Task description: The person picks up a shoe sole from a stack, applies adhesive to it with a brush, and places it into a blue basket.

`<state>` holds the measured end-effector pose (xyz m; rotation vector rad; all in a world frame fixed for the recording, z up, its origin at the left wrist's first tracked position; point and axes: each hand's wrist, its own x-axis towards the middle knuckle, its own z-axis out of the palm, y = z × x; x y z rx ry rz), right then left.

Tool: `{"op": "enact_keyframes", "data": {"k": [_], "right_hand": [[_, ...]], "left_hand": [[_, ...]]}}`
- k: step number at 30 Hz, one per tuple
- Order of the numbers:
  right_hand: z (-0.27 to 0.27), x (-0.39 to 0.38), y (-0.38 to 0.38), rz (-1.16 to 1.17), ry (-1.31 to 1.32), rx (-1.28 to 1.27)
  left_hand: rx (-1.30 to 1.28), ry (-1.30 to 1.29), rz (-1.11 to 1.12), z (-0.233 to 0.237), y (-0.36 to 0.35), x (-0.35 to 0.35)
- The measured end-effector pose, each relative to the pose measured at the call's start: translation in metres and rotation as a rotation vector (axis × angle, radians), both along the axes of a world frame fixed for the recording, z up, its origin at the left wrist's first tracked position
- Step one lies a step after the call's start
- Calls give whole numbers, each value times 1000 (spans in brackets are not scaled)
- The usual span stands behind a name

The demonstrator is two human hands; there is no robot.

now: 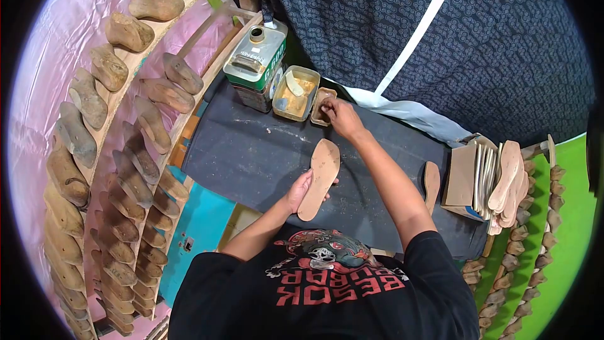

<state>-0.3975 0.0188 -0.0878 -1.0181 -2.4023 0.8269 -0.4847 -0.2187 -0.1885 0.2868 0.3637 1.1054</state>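
My left hand (301, 191) is wrapped round a tan shoe insole (319, 179), held above the dark table with its wider end away from me. My right hand (340, 117) reaches to the far side of the table. Its fingers are bent together and dip into a small brown tray (324, 97); what they pinch, if anything, is hidden. Touching that tray on the left is a translucent plastic tub (304, 111) with a yellowish residue and a pale flat scraper (293, 84) in it. A second insole (431, 184) lies on the table beyond my right forearm.
A green and silver metal can (256, 56) stands left of the tub. At the right edge, a cardboard box (459, 176) holds upright sheets, with several insoles (507, 173) beside them. Racks of wooden shoe lasts (88, 97) line both sides. Dark patterned cloth (352, 25) hangs behind the table.
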Motion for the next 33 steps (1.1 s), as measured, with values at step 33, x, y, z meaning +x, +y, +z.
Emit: {"op": "enact_keyframes", "data": {"k": [33], "right_hand": [[32, 22, 15, -407, 310, -196]], "left_hand": [[38, 4, 134, 32, 15, -10]]}}
